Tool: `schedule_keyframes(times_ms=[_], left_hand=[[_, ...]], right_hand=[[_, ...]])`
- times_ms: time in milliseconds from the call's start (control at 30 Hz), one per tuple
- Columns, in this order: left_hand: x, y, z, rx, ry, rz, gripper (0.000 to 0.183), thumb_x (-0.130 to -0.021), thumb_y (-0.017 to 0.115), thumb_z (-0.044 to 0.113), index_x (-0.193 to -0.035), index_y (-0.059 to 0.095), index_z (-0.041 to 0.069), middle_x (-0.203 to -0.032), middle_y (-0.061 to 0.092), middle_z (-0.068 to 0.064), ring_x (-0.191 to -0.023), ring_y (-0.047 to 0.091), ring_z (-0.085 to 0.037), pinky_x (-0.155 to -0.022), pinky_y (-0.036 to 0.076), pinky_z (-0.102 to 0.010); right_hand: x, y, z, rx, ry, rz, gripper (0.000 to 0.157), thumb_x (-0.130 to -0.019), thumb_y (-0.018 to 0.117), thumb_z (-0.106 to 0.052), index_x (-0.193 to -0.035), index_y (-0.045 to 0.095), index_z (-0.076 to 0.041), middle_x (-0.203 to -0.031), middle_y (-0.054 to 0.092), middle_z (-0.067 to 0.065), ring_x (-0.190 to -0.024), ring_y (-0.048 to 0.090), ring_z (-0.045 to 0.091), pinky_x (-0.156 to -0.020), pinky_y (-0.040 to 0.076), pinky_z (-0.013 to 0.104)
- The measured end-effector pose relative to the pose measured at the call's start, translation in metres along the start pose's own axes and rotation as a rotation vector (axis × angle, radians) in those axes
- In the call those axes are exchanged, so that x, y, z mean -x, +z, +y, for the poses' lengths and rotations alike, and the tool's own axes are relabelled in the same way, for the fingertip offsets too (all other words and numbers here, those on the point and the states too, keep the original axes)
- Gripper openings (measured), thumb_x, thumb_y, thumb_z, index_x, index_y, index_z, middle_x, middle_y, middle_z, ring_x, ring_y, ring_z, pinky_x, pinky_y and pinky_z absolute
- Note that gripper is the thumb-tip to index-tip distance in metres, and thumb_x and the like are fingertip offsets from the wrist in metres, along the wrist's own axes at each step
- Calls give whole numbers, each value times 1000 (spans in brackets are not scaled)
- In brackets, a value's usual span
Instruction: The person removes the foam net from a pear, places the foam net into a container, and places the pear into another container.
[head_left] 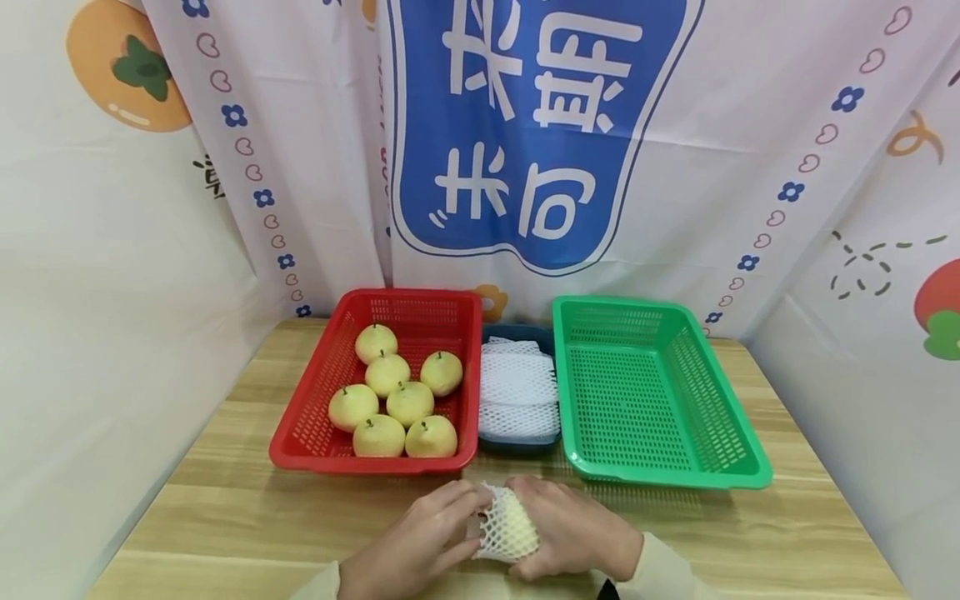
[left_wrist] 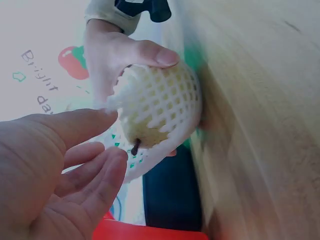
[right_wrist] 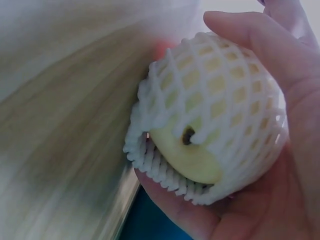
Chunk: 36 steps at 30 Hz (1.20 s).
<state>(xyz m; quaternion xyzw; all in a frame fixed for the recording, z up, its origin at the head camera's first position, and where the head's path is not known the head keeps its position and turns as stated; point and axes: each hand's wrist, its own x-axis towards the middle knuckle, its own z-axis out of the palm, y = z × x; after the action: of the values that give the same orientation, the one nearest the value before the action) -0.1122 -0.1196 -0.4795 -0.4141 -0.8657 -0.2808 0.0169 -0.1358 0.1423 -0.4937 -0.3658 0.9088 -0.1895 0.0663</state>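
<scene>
My right hand grips a pale yellow pear through the white foam net sleeve that covers most of it. In the left wrist view the pear's dark stem shows at the sleeve's open end. Beside that end is my left hand, its thumb and fingertips at the net's loose edge. The pear is held low over the table's front part, just in front of the baskets.
A red basket at the left holds several bare pears. Between the baskets, a dark blue tray holds stacked white foam nets. The green basket stands at the right on the wooden table. Printed cloth hangs behind.
</scene>
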Motion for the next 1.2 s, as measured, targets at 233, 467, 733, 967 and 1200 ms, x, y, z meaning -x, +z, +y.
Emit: schedule_keyframes(times_ms=[233,467,733,967,1200], left_hand=[[-4,5,-1,-24,-99,-107,57,-98,77,27,-148,57,7,-151,60,-6,-135,61,-23,-109,55,-40],[-12,18,-3,-20,-74,-44,65,-88,83,16,-146,56,3,-148,61,-8,-132,63,-22,-109,55,-39],[-24,28,-4,31,-42,-6,69,-90,83,20,-149,51,2,-148,63,-10,-136,63,-24,-111,53,-38],[-30,36,-6,81,-20,-7,70,-89,83,21,-149,50,5,-148,63,-8,-134,63,-18,-109,54,-36],[-30,39,-6,64,-9,-42,83,-85,86,22,-154,45,2,-154,58,-10,-140,59,-25,-113,52,-40]], right_hand=[[-1,-1,0,3,-12,1,83,-68,92,-51,-134,55,-15,-110,64,-7,-88,58,-1,-71,53,19],[-5,-4,-2,-12,-52,7,86,-68,94,-47,-138,55,-16,-112,67,-6,-90,61,-2,-74,54,15],[-7,-11,-4,-100,-91,-15,77,-68,97,-43,-131,61,-18,-99,68,-14,-78,58,-10,-66,48,6],[-2,-14,5,-89,-172,-26,76,-69,97,-47,-130,61,-19,-102,69,-15,-84,59,-11,-72,48,4],[4,-12,12,-75,-207,-9,72,-71,95,-50,-126,62,-18,-102,68,-13,-85,59,-11,-73,47,3]])
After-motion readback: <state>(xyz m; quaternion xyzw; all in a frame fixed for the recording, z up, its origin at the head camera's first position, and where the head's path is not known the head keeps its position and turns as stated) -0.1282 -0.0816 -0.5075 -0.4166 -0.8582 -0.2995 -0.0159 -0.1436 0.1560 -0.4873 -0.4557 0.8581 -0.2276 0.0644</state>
